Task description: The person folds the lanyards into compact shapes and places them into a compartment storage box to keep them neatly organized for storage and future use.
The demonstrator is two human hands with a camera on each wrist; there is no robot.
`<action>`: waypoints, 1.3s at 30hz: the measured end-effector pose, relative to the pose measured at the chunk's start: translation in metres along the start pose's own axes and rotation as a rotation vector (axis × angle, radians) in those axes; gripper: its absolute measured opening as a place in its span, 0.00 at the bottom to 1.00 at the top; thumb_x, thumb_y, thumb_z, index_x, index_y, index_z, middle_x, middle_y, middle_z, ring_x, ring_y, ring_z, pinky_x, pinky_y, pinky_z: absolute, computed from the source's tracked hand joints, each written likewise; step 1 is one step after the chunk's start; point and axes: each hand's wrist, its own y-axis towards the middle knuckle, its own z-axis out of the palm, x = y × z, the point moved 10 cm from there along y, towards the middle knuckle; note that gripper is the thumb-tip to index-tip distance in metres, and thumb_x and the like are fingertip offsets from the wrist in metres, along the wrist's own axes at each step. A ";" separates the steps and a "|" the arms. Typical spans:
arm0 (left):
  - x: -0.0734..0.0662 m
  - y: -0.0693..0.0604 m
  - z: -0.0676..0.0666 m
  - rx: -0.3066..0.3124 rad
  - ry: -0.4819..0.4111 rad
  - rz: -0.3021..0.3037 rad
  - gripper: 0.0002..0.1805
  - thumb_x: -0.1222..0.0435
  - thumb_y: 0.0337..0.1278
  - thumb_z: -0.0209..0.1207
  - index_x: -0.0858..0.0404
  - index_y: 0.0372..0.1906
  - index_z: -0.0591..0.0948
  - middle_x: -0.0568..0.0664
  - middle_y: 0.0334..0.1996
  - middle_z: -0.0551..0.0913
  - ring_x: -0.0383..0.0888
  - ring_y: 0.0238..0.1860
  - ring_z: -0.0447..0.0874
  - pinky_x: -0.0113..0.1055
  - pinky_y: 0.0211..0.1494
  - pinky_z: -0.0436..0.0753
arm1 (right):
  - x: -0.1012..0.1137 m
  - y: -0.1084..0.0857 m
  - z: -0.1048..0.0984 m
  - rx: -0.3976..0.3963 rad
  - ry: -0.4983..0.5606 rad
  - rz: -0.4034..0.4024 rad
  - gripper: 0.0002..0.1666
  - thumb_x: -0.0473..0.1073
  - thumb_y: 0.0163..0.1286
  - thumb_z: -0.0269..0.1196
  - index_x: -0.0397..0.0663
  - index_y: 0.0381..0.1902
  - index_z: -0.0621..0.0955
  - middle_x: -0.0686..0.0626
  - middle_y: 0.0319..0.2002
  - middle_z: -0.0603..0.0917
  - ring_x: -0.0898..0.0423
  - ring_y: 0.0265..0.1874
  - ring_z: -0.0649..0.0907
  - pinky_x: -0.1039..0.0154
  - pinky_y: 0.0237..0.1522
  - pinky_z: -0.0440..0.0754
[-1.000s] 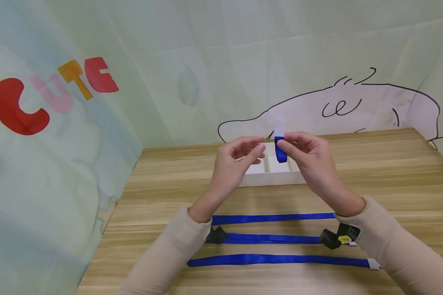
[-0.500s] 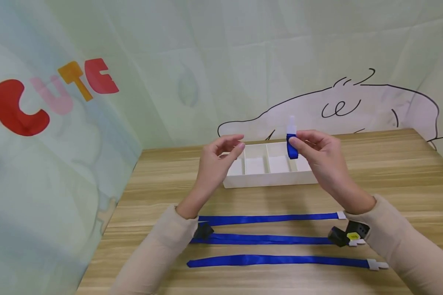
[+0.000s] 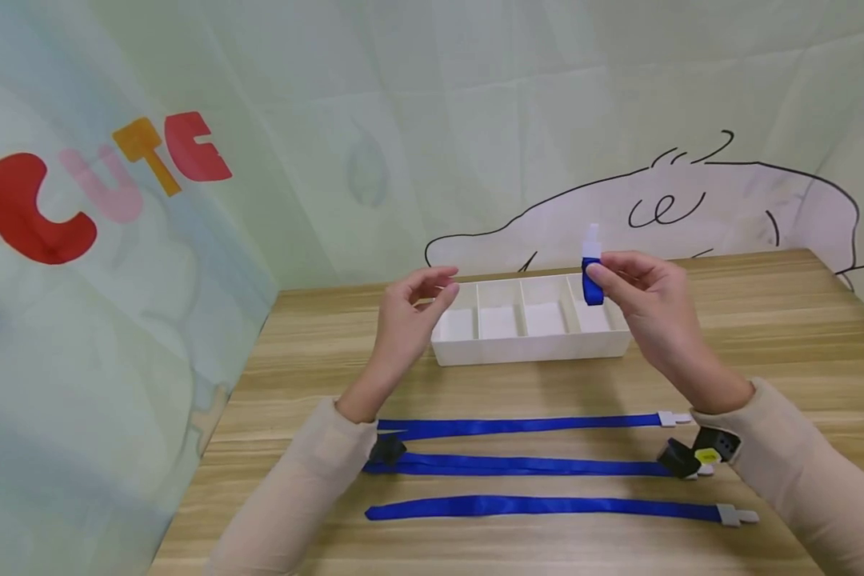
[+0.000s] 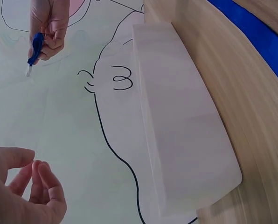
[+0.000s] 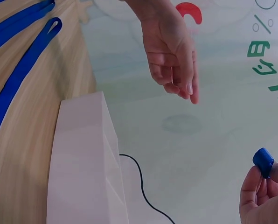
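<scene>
The right hand (image 3: 651,316) pinches a folded blue lanyard (image 3: 593,282) upright between thumb and fingers, its white clip on top, above the right end of a white divided box (image 3: 533,349). In the right wrist view the rolled blue strap (image 5: 263,160) shows at that hand's fingertips. Holding nothing, the left hand (image 3: 409,324) hovers beside the box's left end with fingers loosely bent. The left wrist view shows this hand (image 4: 29,191) with thumb and fingers close together, and the right hand (image 4: 49,28) across from it with the lanyard.
Three flat blue lanyards (image 3: 518,425) (image 3: 526,465) (image 3: 547,506) lie side by side across the wooden table (image 3: 317,360), nearer than the box, their white clips to the right. A printed cloth (image 3: 346,160) hangs behind and to the left.
The hands have drawn apart: the right moved rightward with the folded lanyard, the left moved leftward. More of the box and of the lanyards' clips shows now.
</scene>
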 end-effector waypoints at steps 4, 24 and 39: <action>0.008 0.003 -0.003 -0.017 0.013 -0.018 0.13 0.66 0.66 0.63 0.65 0.52 0.85 0.53 0.43 0.86 0.47 0.44 0.83 0.35 0.45 0.83 | -0.001 0.002 -0.007 -0.007 0.028 -0.006 0.05 0.31 0.67 0.66 0.40 0.39 0.87 0.50 0.36 0.87 0.60 0.34 0.84 0.72 0.42 0.83; 0.060 0.016 -0.021 -0.048 0.167 -0.164 0.18 0.69 0.63 0.65 0.65 0.57 0.82 0.60 0.52 0.83 0.52 0.50 0.83 0.42 0.54 0.83 | -0.023 0.011 -0.044 -0.081 -0.007 0.079 0.06 0.37 0.65 0.69 0.41 0.39 0.87 0.51 0.35 0.87 0.61 0.34 0.86 0.71 0.42 0.84; 0.100 0.019 -0.009 0.082 0.228 -0.334 0.26 0.66 0.65 0.63 0.69 0.65 0.75 0.63 0.58 0.79 0.57 0.54 0.82 0.43 0.49 0.85 | -0.046 0.023 -0.056 -0.070 0.027 0.138 0.03 0.31 0.65 0.68 0.42 0.35 0.86 0.52 0.32 0.86 0.62 0.29 0.85 0.73 0.36 0.84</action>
